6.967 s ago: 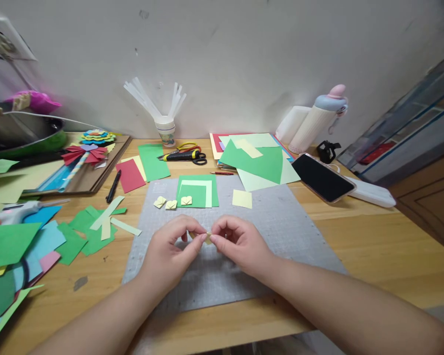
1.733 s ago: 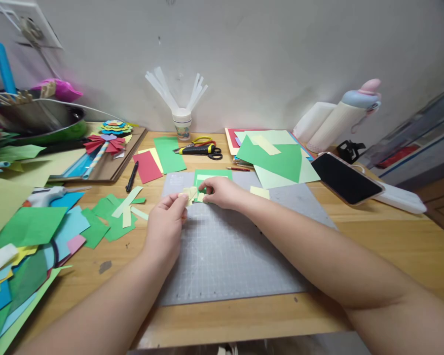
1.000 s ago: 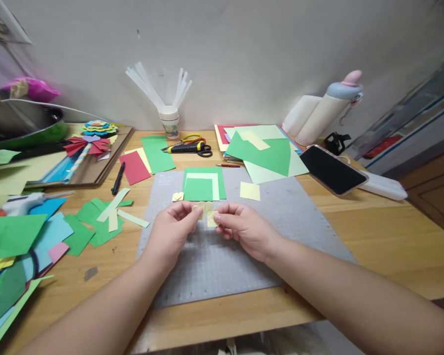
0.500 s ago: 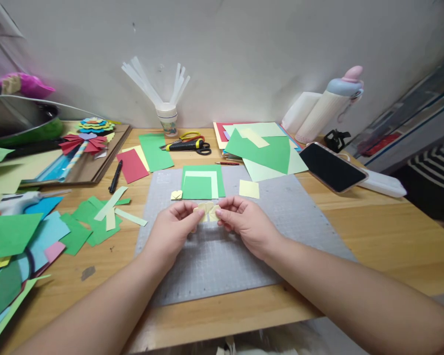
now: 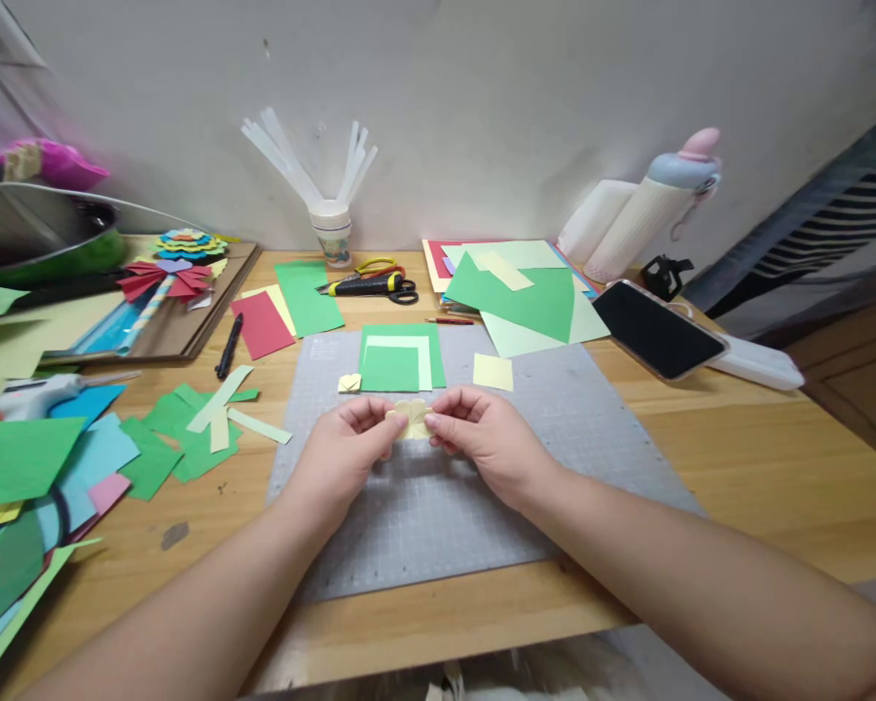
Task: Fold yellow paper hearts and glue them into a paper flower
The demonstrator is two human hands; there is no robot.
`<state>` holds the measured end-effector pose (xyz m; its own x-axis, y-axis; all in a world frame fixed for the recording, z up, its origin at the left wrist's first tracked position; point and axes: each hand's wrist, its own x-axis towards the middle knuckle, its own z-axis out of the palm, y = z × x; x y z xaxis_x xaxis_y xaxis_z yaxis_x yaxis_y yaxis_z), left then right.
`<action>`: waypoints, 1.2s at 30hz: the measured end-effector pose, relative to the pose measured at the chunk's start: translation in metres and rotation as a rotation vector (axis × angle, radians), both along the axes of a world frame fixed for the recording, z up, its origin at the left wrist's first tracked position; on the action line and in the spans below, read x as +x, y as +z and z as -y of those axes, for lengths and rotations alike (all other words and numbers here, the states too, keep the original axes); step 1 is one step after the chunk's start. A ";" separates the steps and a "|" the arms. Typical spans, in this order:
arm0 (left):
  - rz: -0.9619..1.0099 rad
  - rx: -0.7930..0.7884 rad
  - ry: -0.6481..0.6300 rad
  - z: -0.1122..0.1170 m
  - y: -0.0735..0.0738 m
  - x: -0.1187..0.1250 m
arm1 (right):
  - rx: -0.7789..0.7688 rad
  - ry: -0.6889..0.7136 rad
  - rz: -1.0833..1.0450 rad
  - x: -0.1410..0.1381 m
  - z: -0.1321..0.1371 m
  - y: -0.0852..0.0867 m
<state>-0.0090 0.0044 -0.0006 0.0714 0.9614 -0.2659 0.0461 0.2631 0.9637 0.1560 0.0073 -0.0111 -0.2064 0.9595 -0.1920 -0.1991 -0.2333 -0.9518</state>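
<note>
My left hand and my right hand meet over the grey cutting mat. Both pinch a cluster of small pale yellow folded paper hearts, the left from its left side and the right from its right side. One more yellow paper heart lies on the mat just beyond my left hand. Behind it sits a green paper square with a pale green L-shaped strip on it. A small pale yellow square lies on the mat to the right.
Scissors and a utility knife lie near a cup of glue sticks. Green and pale sheets are stacked at the back right, beside a phone and a bottle. Paper scraps, a black pen and a glue gun lie left.
My right hand fetched folded hearts from beside the green square and brought them to the piece in my left hand. Now both hands press them together into one cluster.
</note>
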 end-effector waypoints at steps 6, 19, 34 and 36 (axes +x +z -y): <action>0.008 0.002 -0.021 0.001 0.001 -0.001 | -0.009 0.008 -0.009 0.001 0.000 0.000; -0.108 0.056 -0.121 0.005 0.010 0.003 | 0.055 0.041 0.061 0.001 0.000 0.004; 0.109 0.214 0.633 -0.017 0.003 -0.029 | 0.535 0.260 0.776 -0.044 -0.062 0.009; 0.126 0.195 0.638 -0.019 0.002 -0.031 | 0.538 0.263 0.829 -0.061 -0.082 0.006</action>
<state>-0.0396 0.0239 0.0014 -0.5064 0.8553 -0.1098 -0.1760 0.0221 0.9841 0.0952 0.0889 -0.0055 -0.4212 0.9041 0.0722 0.5656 0.3241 -0.7583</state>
